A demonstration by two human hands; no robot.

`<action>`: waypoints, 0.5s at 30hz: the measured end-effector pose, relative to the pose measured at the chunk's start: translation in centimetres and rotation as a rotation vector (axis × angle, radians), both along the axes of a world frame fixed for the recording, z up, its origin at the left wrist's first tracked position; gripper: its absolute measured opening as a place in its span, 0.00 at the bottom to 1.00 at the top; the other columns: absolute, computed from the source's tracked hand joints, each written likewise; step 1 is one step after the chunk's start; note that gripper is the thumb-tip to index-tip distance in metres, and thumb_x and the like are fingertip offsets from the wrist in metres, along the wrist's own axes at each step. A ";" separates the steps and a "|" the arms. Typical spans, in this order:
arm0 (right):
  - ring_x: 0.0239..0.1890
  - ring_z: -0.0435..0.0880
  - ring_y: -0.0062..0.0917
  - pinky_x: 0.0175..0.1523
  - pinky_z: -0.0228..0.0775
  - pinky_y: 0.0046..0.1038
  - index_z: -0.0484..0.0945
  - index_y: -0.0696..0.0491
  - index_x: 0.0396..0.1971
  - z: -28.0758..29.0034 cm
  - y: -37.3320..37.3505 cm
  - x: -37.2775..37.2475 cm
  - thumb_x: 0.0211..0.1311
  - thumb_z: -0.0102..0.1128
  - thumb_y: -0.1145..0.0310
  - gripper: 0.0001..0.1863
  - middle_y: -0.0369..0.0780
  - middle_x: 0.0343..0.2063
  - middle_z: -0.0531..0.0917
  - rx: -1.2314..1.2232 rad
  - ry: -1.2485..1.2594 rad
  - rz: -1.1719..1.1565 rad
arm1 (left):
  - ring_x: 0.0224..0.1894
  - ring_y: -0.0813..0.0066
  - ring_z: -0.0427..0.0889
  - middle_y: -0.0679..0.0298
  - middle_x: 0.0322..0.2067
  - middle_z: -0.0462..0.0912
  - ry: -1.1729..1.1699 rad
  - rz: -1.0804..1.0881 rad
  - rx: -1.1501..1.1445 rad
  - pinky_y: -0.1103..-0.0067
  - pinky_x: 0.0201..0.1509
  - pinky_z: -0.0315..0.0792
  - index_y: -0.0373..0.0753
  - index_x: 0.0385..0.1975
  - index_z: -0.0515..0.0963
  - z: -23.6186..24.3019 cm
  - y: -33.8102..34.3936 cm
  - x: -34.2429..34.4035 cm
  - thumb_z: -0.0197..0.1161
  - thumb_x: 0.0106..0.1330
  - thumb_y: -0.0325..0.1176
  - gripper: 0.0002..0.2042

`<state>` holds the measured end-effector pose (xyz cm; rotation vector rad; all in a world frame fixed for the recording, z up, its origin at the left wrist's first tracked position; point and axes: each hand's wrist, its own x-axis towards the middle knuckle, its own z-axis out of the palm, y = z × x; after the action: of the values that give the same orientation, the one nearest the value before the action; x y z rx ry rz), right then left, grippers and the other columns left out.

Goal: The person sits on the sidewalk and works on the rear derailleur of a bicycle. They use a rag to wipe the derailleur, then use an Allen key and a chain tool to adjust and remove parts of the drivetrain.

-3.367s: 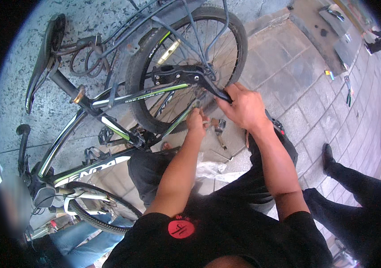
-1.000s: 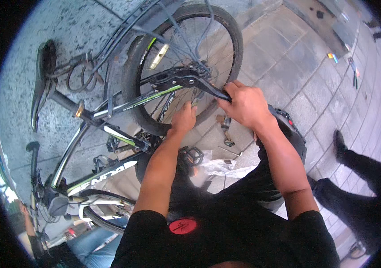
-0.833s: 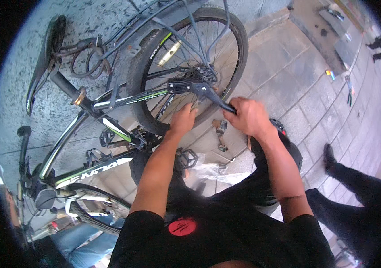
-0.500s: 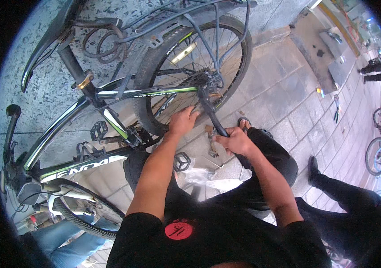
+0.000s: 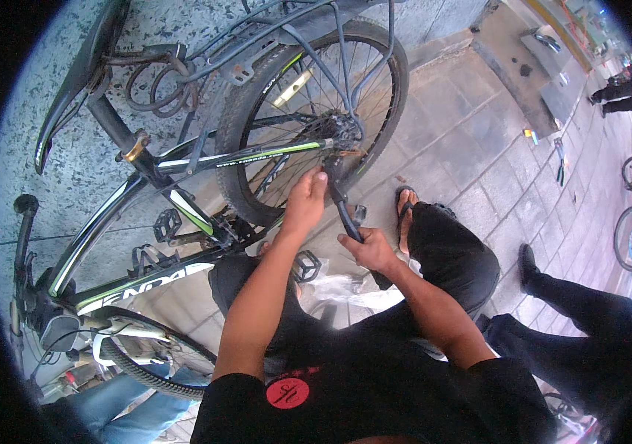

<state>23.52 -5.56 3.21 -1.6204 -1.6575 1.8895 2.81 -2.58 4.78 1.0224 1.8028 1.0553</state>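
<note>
glossy painted frame (image 5: 94,224), matt rubber tyre (image 5: 232,126), apparently metal rack (image 5: 286,27)

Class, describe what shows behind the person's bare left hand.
Behind the bare left hand is a black-tyred, thin-spoked bicycle wheel, much of it in view. The hand covers part of its lower edge; whatever the hand might hold is hidden.

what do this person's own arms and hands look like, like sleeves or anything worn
The black T-shirt has short sleeves that end above the elbows. Its chest bears a red round print with dark marks. Both forearms, the left hand and the right hand are bare.
</note>
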 end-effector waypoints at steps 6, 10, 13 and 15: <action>0.18 0.74 0.15 0.24 0.67 0.25 0.77 0.54 0.17 4.8 0.0 0.0 0.67 0.69 0.52 0.25 0.31 0.14 0.76 -0.057 0.231 0.175 | 0.45 0.82 0.79 0.65 0.45 0.83 -0.462 -0.083 0.012 0.79 0.53 0.73 0.37 0.55 0.78 4.9 -1.5 -1.3 0.60 0.76 0.37 0.14; 0.31 0.83 0.22 0.41 0.77 0.30 0.83 0.57 0.32 -0.8 2.7 1.4 0.71 0.62 0.50 0.22 0.38 0.29 0.85 -0.012 0.401 -0.009 | 0.48 0.78 0.81 0.65 0.46 0.83 -0.549 -0.007 0.236 0.78 0.56 0.74 0.36 0.56 0.76 5.7 -4.0 -3.0 0.61 0.76 0.36 0.15; 0.38 0.79 0.29 0.49 0.72 0.33 0.85 0.58 0.34 -6.6 7.6 4.6 0.70 0.57 0.45 0.27 0.42 0.29 0.84 0.085 0.223 -0.530 | 0.54 0.64 0.80 0.58 0.52 0.79 -0.669 -0.044 0.356 0.66 0.60 0.75 0.37 0.62 0.70 6.6 -4.1 -3.8 0.64 0.73 0.41 0.23; 0.57 0.73 0.40 0.64 0.63 0.40 0.86 0.59 0.32 -12.0 9.4 6.9 0.72 0.52 0.49 0.26 0.50 0.35 0.83 0.231 -0.073 -0.724 | 0.54 0.65 0.78 0.58 0.54 0.77 -0.706 -0.099 0.420 0.67 0.61 0.73 0.37 0.61 0.70 6.9 -3.4 -3.9 0.66 0.71 0.42 0.24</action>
<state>30.42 3.84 -8.79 -1.8553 -1.0326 1.2436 -1.07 -5.96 11.68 0.8106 0.9751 1.5325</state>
